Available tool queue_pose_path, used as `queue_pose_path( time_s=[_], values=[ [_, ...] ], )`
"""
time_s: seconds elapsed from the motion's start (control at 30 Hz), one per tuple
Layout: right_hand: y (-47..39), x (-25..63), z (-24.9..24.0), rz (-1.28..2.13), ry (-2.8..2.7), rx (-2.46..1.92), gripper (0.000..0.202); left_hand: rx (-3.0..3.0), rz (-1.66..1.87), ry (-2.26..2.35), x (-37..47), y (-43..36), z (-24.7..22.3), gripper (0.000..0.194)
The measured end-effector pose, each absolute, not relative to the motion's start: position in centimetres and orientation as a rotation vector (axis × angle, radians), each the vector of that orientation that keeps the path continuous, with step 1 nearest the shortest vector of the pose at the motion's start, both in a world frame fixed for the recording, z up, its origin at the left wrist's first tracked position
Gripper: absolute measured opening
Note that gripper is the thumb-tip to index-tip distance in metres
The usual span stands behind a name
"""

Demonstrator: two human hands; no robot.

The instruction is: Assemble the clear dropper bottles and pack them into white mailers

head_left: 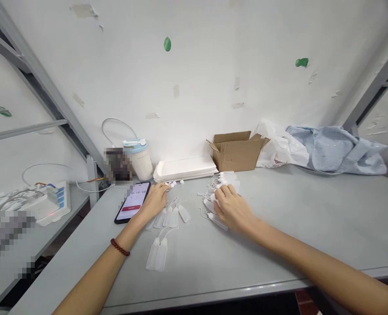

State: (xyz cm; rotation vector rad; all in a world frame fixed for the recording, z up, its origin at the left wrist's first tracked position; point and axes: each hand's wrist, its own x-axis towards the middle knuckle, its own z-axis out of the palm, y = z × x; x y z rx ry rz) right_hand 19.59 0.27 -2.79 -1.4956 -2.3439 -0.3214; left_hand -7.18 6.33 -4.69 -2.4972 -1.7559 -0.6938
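Observation:
My left hand (155, 199) rests beside the phone, fingers drawn together at several small white caps (172, 184); whether it grips one is hidden. Just below it lie flat translucent plastic tubes (183, 213) with white necks and thin tails. Two more tubes (161, 254) lie side by side nearer the front. Over another pile of such tubes (228, 176), my right hand (232, 208) is closed with its fingers curled down. A bit of white shows at its thumb, but what it holds is not clear. One tube (217, 221) sticks out under this hand.
A phone (134, 202) showing a timer lies left. Along the wall stand a lidded cup (142, 162), a stack of white trays (187, 168), an open cardboard box (236, 153), a white plastic bag (281, 146) and blue cloth (338, 148). A power strip (56, 203) sits far left.

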Motion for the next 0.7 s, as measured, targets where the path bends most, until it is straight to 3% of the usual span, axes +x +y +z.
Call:
queue_pose_path(
  time_s=[0.13,0.3,0.7],
  values=[
    [0.1,19.3,-3.0,-0.377,-2.337,-1.189,0.012,-2.501,-0.655,-1.772,-7.3,6.4,-4.9,0.033],
    [-1.1,18.1,-3.1,-0.137,-2.559,-0.791,0.024,-2.465,-0.617,-1.828,-7.4,6.3,-4.9,0.03],
    [-1.8,15.8,-3.6,-0.142,-2.725,-0.881,0.034,-2.445,-0.699,-1.917,-6.9,5.6,-4.4,0.026]
  ],
)
